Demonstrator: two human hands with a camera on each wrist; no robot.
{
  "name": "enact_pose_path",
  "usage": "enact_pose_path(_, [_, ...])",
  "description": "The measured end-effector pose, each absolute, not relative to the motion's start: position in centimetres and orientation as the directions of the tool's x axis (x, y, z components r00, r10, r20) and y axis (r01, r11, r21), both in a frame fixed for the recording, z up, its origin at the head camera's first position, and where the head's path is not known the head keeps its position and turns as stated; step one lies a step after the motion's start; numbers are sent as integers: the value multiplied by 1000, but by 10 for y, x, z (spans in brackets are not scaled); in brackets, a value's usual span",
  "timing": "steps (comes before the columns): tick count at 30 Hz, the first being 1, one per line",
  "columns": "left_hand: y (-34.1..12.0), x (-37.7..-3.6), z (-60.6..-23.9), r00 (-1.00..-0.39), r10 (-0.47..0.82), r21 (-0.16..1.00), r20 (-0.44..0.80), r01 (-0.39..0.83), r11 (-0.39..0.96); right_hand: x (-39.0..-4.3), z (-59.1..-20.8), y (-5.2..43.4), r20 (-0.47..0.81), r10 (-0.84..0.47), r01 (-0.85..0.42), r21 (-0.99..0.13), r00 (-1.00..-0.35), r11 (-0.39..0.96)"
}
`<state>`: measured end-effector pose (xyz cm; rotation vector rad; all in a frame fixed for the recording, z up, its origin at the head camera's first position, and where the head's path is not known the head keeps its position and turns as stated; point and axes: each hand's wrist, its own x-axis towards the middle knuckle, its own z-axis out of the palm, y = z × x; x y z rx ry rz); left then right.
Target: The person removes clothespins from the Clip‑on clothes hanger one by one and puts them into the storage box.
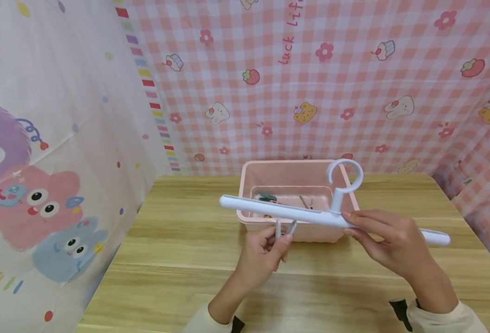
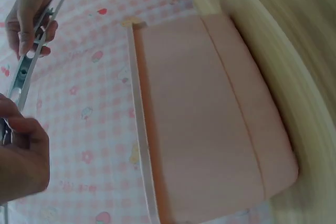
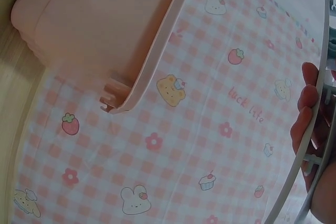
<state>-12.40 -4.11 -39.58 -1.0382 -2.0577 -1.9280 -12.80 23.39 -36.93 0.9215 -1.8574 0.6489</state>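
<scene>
Both hands busy: our right hand (image 1: 394, 240) steadies the white hanger (image 1: 332, 217) over the pink bin (image 1: 290, 173) near the tabletop's far edge, while our left hand (image 1: 265, 249) pinches a clip (image 1: 284, 228) under the bar, best kept square to it.

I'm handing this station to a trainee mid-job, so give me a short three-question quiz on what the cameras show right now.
1. True or false: the white hanger lies flat on the wooden table.
2. Which hand grips the hanger bar just below its hook? A) left hand B) right hand C) neither
3. Fill in: behind the hanger stands a pink ___ with small items inside.

Key
1. False: it is held in the air, in front of the basin.
2. B. The left hand pinches a small grey clip under the bar.
3. basin
</scene>
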Motion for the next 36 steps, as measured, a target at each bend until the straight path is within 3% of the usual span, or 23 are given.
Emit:
enact_pose_path(3, [-42, -123, -393, -793, 457, 915, 403, 343, -211, -128, -369, 233, 908, -313, -827, -61, -278, 558])
enact_pose_path(7, [-42, -122, -391, -810, 476, 937, 341, 251, -243, -128, -368, 233, 909, -316, -834, -60, -273, 549])
enact_pose_path(9, [-42, -122, -391, -812, 448, 928, 373, 314, -204, -128, -368, 233, 906, -323, -831, -53, -273, 554])
enact_pose_path(12, [-40, -123, -393, -771, 369, 836, 519, 548, -30, -127, -367, 234, 899, -339, -816, -36, -279, 577])
enact_pose_path(15, [-40, -128, -395, -613, 305, 567, 729, 790, 231, -127, -367, 235, 888, -356, -802, -25, -293, 597])
enact_pose_path(17, [-40, -131, -396, -475, 290, 345, 831, 849, 400, -127, -367, 236, 882, -365, -798, -22, -299, 602])
enact_pose_path(20, [-41, -136, -397, -295, 317, 70, 901, 822, 566, -127, -367, 236, 875, -375, -801, -25, -307, 597])
enact_pose_path(24, [-41, -138, -398, -184, 354, -113, 917, 731, 673, -127, -368, 236, 868, -381, -808, -39, -318, 587])
enact_pose_path(27, [-40, -136, -399, -252, 323, -9, 912, 777, 630, -126, -367, 236, 869, -377, -805, -41, -321, 591])
enact_pose_path(29, [-39, -133, -399, -379, 296, 186, 877, 835, 518, -127, -367, 236, 873, -372, -802, -35, -315, 596])
enact_pose_path(31, [-38, -128, -397, -553, 289, 460, 781, 823, 333, -127, -367, 236, 880, -365, -802, -30, -304, 596])
enact_pose_path(34, [-39, -122, -393, -750, 343, 782, 566, 620, 63, -127, -367, 236, 896, -343, -817, -37, -282, 575])
enact_pose_path(36, [-40, -120, -390, -801, 392, 883, 453, 462, -76, -127, -367, 235, 906, -327, -830, -46, -270, 556])
